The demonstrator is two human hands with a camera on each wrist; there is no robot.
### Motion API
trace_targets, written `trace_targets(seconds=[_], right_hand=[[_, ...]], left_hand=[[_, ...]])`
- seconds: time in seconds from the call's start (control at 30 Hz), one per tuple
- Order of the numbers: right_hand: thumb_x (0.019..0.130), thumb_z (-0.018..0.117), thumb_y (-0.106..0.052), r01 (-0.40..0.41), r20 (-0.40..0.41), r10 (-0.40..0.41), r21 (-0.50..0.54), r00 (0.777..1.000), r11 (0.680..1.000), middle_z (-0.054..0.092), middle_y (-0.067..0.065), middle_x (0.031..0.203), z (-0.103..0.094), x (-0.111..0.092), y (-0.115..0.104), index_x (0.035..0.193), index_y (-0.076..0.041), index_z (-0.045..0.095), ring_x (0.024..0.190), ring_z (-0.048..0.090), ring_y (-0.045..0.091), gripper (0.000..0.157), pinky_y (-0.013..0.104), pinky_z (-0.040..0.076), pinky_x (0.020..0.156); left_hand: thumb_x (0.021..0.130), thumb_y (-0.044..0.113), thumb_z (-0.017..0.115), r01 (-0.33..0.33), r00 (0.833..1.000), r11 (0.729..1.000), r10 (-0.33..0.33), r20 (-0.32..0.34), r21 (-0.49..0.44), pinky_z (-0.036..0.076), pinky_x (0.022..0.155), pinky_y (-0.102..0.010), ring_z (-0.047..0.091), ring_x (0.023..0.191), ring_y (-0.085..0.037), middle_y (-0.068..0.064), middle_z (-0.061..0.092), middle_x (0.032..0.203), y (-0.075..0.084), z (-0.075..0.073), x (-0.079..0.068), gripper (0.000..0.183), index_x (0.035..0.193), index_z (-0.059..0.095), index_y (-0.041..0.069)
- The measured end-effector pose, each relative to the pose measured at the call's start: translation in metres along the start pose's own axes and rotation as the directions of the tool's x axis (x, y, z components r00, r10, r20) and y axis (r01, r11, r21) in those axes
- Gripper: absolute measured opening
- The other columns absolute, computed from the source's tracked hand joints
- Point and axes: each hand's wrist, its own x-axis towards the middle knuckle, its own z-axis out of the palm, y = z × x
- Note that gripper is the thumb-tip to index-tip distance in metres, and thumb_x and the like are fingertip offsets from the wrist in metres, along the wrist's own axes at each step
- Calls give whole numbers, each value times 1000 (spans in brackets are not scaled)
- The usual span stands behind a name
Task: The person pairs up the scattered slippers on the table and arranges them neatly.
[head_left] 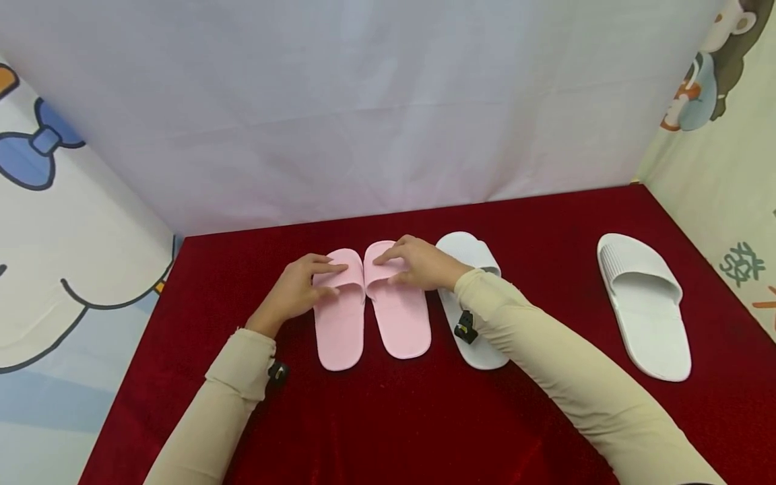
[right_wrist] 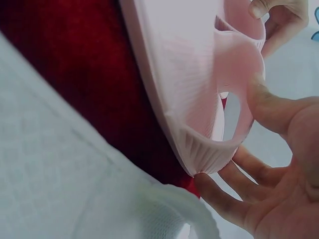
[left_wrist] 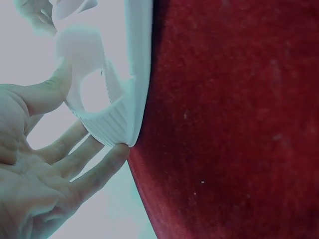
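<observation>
Two pink slippers lie side by side on red cloth, their far ends close together. My left hand [head_left: 297, 286] is at the left pink slipper [head_left: 339, 333], thumb and fingers on either side of its ribbed strap. My right hand [head_left: 421, 263] holds the right pink slipper [head_left: 402, 323] across the strap in the same way. In the right wrist view, the thumb touches the strap [right_wrist: 239, 64] and the fingertips meet its outer side. The left wrist view shows the left slipper's strap [left_wrist: 107, 122] between thumb and spread fingers.
A white slipper [head_left: 463, 249] lies just right of the pink ones, partly hidden under my right forearm. Another white slipper [head_left: 655, 330] is farther right. A white cloth wall [head_left: 364, 121] stands behind the red-covered table [head_left: 376, 431], with printed cloth at both sides.
</observation>
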Motion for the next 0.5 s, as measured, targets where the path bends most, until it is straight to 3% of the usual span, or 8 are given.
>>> trace_targets(seconds=[0.27,0.37,0.5], right_hand=[[92,71,-22,-1,5,1,-4,1000,1000,52,18,144,0,-2,1,136,-20,62,138,46,32,45,46,36,117],[94,69,-28,-14,5,14,-21,1000,1000,44,18,152,2,-2,1,143,-21,56,144,40,34,51,49,32,119],[95,67,-37,-31,-27,31,-11,999,999,39,15,158,4,-10,1,149,-20,48,147,35,34,59,50,31,120]], left_hand=[[87,8,75,26,999,999,-25,21,-22,44,107,-56,52,132,-43,-27,56,140,-2,0,-3,46,132,66,11],[91,12,71,37,998,999,-36,52,-13,39,111,-56,45,138,-43,-25,48,149,-2,0,-5,47,137,62,14],[94,21,69,1,997,1000,-3,83,24,32,116,-59,35,144,-46,-27,34,157,-2,1,-12,55,145,52,13]])
